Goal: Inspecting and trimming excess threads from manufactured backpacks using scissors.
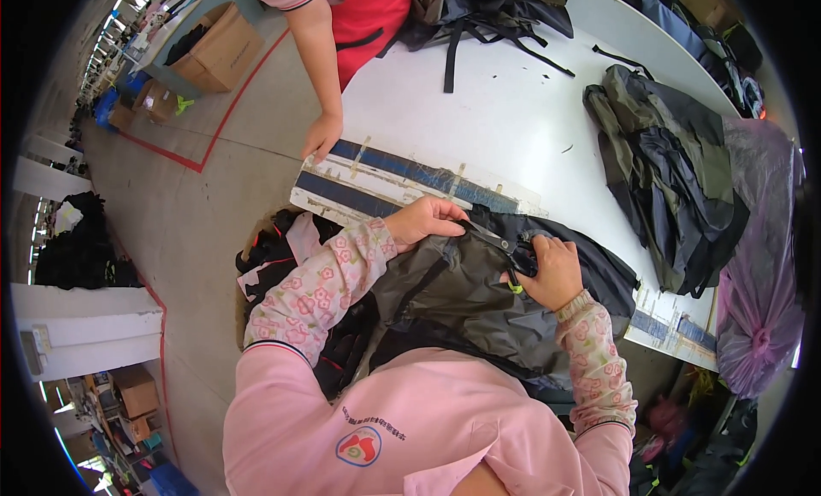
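A dark olive and black fabric piece (462,286), maybe a bag or garment, lies across my lap and the near table edge. My left hand (428,224) pinches its upper edge between thumb and fingers. In my right hand (552,272) is a pair of scissors (511,250) with dark handles and a yellow-green bit below the grip. The blades point left toward my left fingertips, close to the pinched edge. Whether they touch a thread there is too small to tell.
A white table (513,111) with taped strips spreads ahead. Another person's hand (322,137) rests on its left corner. More dark fabric pieces (667,171) lie at right, beside a pink plastic bag (757,265). A box of dark pieces (338,351) stands by my left arm.
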`<state>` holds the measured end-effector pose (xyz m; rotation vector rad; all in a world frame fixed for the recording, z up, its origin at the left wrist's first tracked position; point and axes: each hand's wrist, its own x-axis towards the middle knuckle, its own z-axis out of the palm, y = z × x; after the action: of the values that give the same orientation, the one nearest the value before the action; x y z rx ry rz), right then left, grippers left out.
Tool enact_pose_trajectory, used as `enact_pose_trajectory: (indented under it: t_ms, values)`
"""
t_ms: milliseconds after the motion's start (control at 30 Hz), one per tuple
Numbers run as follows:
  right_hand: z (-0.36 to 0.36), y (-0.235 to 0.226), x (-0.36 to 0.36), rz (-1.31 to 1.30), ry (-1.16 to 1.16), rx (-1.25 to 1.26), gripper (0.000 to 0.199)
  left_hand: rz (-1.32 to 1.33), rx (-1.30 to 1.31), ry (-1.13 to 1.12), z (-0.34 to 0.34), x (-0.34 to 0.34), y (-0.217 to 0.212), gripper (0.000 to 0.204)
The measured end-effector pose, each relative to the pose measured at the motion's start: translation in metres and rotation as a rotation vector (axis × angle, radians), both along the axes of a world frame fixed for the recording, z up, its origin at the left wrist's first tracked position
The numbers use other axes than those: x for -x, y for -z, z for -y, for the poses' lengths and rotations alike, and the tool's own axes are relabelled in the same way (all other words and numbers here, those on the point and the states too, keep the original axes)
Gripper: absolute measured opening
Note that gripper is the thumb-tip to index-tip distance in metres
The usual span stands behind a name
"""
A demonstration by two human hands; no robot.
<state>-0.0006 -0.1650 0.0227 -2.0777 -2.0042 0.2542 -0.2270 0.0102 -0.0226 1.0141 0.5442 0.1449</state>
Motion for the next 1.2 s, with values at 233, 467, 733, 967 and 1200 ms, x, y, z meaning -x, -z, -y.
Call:
enact_pose_trajectory:
  t_ms: [233,467,733,967,1200]
  values:
    - [-0.005,-0.006,0.005,0.011,-0.015,0.011,0.053,0.017,0.058,-0.016,0.006,0.001,0.001,0.026]
    - [-0.007,-0.016,0.007,0.07,-0.019,-0.049,0.057,0.025,0.091,-0.017,0.008,0.002,-0.006,0.027]
    - [0.0,-0.006,0.003,0.026,0.002,0.04,0.045,0.019,0.12,-0.013,0.008,0.002,-0.01,0.026]
    - [0.006,-0.003,-0.001,0.001,0.051,0.001,0.046,0.006,0.032,0.029,0.009,0.0,-0.012,0.023]
    - [0.014,0.03,-0.024,-0.658,0.177,0.172,0.042,-0.026,-0.266,0.153,0.006,-0.004,-0.022,0.022]
